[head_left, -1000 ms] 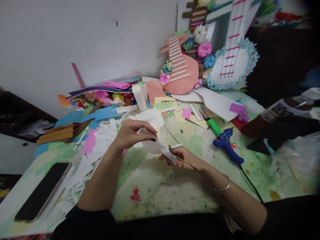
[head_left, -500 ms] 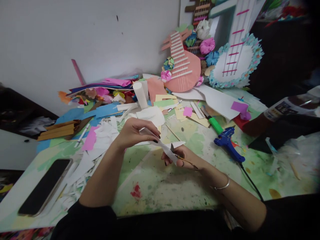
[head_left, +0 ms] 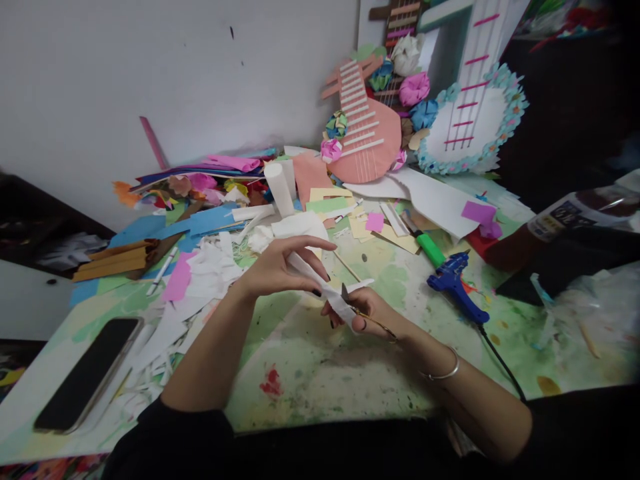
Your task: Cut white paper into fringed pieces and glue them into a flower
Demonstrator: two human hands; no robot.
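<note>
My left hand (head_left: 280,270) pinches a strip of white paper (head_left: 327,293) above the paint-stained table (head_left: 340,373). Its upper fingers are stretched out over the strip. My right hand (head_left: 373,317) is closed on small scissors (head_left: 363,313) with gold handles. The blades meet the lower end of the strip. A metal bangle (head_left: 443,373) sits on my right wrist. Both forearms reach out from black sleeves.
A black phone (head_left: 83,377) lies at the near left. White paper scraps (head_left: 210,267) and coloured sheets (head_left: 200,180) pile up at the back left. A blue glue gun (head_left: 455,287) with its cord, a green marker (head_left: 430,250) and paper guitars (head_left: 367,130) stand to the right. A brown bottle (head_left: 560,227) lies far right.
My left hand's fingers have spread out over the strip and it has shifted a little right. The scissors have stayed at the strip's lower end.
</note>
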